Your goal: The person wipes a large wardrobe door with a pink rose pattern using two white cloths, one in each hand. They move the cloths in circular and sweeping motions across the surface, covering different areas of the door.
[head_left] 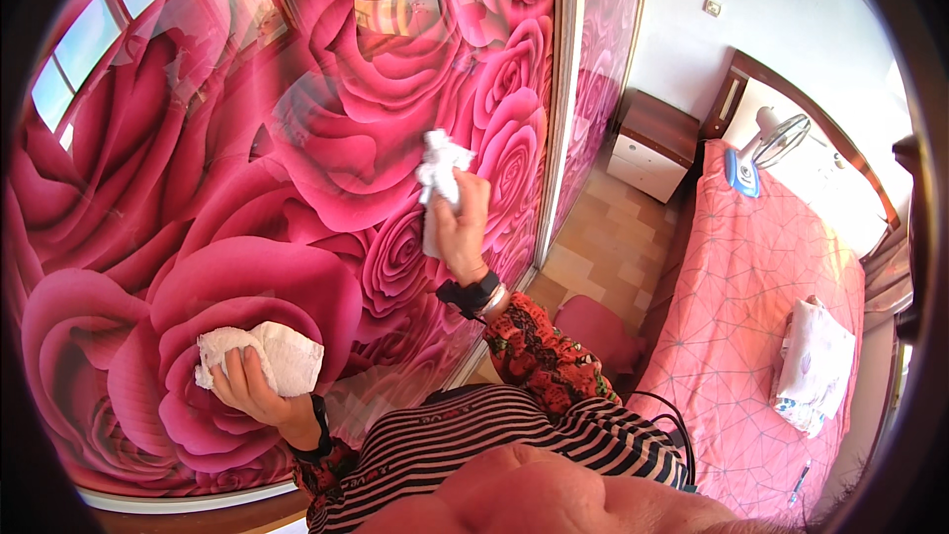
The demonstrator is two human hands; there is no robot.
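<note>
One cloth [297, 354] is held low against the rose panel [326, 168] by the left hand [249, 388], its fingers laid over the folded fabric. A second cloth [444, 153], crumpled, is gripped higher up and further right by the right hand [463, 227], with the fingers drawn in narrowly around it. How hard either cloth is pressed on the glossy surface cannot be told from this angle.

The wiping is best judged as under way, since both cloths are held at the panel and neither is laid aside. No border between wiped and unwiped parts is shown, so the share covered cannot be told. Windows [87, 44] are mirrored at the upper left, and any leftover marks could be masked by glare and pattern. The farther panel [605, 30], beyond the pale frame [563, 89], is touched by neither hand; whether it is done is not shown.
</note>
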